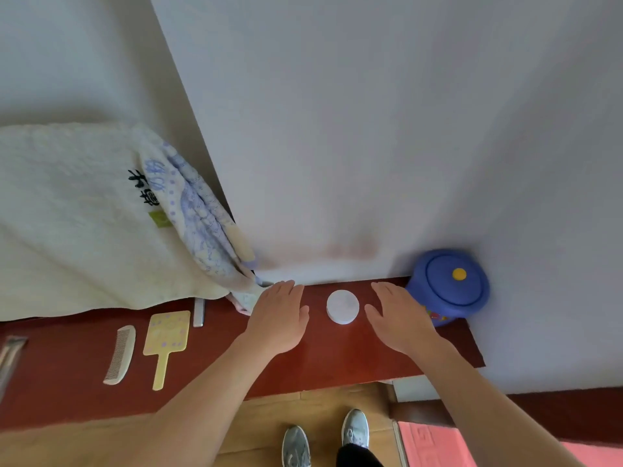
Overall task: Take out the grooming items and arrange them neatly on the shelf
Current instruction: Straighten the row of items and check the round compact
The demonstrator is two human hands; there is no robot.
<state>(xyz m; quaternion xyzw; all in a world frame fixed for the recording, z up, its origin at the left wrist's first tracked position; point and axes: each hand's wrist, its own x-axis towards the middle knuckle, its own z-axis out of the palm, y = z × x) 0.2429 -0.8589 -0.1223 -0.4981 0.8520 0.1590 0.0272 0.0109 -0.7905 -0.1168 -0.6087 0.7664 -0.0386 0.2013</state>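
Note:
A small round white jar (343,306) stands on the red-brown shelf (337,362) by the wall. My left hand (278,316) lies flat, fingers straight, just left of the jar. My right hand (399,315) is spread flat just right of it; neither hand touches the jar. Farther left on the shelf lie a yellow hand mirror (166,342), a white comb (120,353) and a small silver item (199,312). A metal tool (10,355) shows at the left edge.
A blue round lidded pot (450,286) with a yellow knob stands at the shelf's right end, close to my right hand. A white towel (74,224) and a blue-patterned cloth (199,217) hang over the shelf's back left. Wooden floor, my shoes and a pink mat lie below.

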